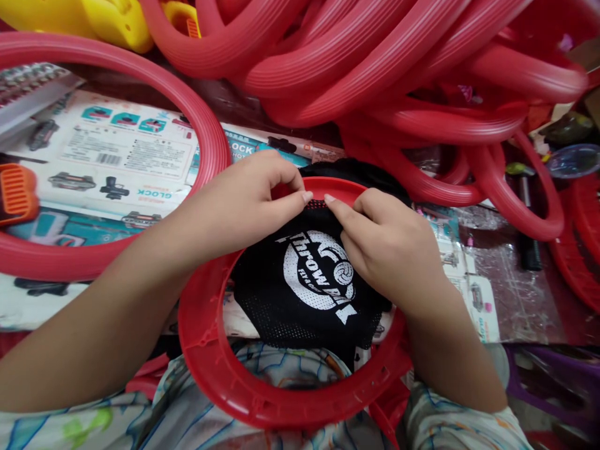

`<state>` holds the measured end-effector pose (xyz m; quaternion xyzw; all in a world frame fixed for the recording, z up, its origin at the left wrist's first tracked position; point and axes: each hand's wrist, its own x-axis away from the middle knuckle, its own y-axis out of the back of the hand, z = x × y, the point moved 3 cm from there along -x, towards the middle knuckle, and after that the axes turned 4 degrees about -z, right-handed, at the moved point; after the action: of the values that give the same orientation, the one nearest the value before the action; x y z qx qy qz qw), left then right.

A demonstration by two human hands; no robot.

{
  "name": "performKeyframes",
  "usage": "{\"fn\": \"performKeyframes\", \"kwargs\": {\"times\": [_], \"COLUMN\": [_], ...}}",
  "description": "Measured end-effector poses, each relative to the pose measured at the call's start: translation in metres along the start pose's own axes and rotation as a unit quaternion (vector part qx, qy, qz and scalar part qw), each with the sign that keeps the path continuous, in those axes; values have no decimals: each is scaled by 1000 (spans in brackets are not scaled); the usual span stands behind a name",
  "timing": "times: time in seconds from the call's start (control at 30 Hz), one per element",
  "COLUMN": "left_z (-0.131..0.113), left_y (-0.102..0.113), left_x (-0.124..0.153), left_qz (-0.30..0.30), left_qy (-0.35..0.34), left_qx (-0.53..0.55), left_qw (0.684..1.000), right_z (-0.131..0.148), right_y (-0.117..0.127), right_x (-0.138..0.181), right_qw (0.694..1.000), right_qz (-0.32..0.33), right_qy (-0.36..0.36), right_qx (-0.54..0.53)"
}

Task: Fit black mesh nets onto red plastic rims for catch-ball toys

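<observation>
A red plastic ring point(201, 350) rests against my lap, its far side at the table. Black mesh fabric point(262, 294) with a white printed ball logo lies across the ring's opening. At the far rim, my left hand point(262, 197) pinches the fabric's edge between thumb and fingers. Close beside it, my right hand point(389, 244) grips the same edge with thumb and forefinger, the other fingers curled. The fingertips almost meet at the rim. More black fabric bunches behind the ring, and part of the rim is hidden under my hands.
Several ribbed red rings point(375, 69) are heaped at the back. Another large red ring point(210, 137) lies at left on printed cardboard point(122, 144). Yellow plastic parts point(117, 25) stand at back left, an orange piece point(19, 194) at far left. A black-handled tool point(529, 244) lies at right.
</observation>
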<state>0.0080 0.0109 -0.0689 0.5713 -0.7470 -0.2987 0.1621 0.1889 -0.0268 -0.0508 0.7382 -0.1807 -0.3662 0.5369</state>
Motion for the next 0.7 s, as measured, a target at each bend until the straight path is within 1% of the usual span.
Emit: {"fn": "performKeyframes", "kwargs": {"times": [0.13, 0.23, 0.33, 0.47, 0.57, 0.7], "left_z": [-2, -4, -6, -3, 0, -2], "left_y": [-2, -2, 1, 7, 8, 5], "left_x": [0, 1, 3, 3, 4, 5], "left_qz": [-7, -12, -10, 17, 40, 57], "left_qy": [1, 9, -13, -59, -91, -139], "left_qx": [-41, -74, -89, -59, -46, -39], "left_qw": [999, 997, 996, 996, 994, 988], "right_z": [2, 1, -3, -12, -14, -15], "right_y": [-3, -3, 2, 10, 8, 3], "right_x": [-1, -2, -1, 2, 2, 1], "right_qw": [999, 999, 997, 979, 971, 962], "right_qz": [28, 38, 8, -59, -65, -77], "right_qy": [-2, -6, -31, -125, -147, -169], "right_qx": [22, 3, -68, -150, -176, -201]}}
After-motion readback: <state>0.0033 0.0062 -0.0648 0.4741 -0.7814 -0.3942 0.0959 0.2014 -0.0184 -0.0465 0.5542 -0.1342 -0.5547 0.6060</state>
